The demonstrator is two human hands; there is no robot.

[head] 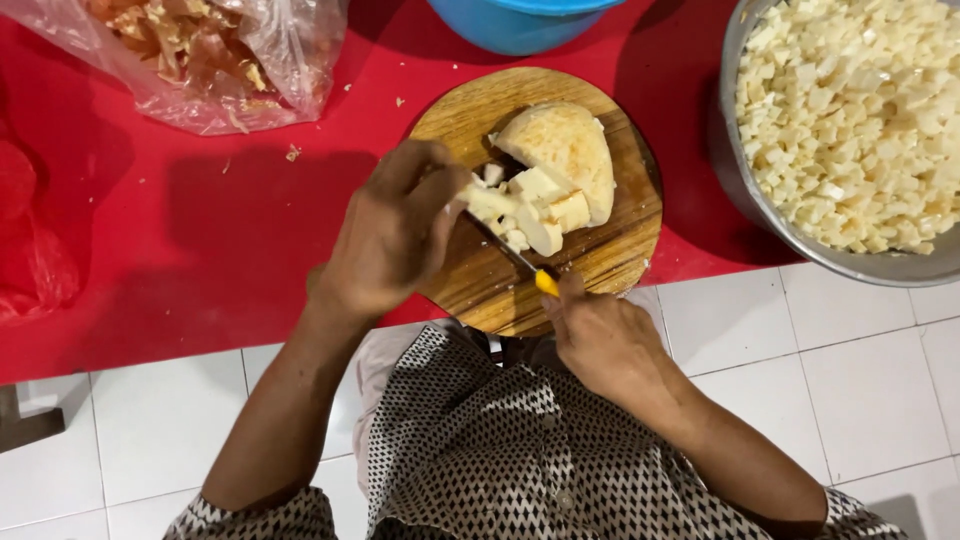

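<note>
Cheese (562,150), pale and partly diced, lies on a round wooden board (620,250) on my red table (200,230). My left hand (395,230) pinches a cut piece; my right hand (600,335) grips a yellow-handled knife (515,258). A metal bowl (735,170) of cubes sits right.

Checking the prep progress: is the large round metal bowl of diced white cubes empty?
No, the large round metal bowl at the right is heaped with diced white cubes nearly to its rim.

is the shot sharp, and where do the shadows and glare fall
Head view: mostly sharp, slight softness on the left hand and the knife; dark shadows fall on the red sheet left of the wooden board; the diced pieces in the metal bowl look slightly washed out.
</note>
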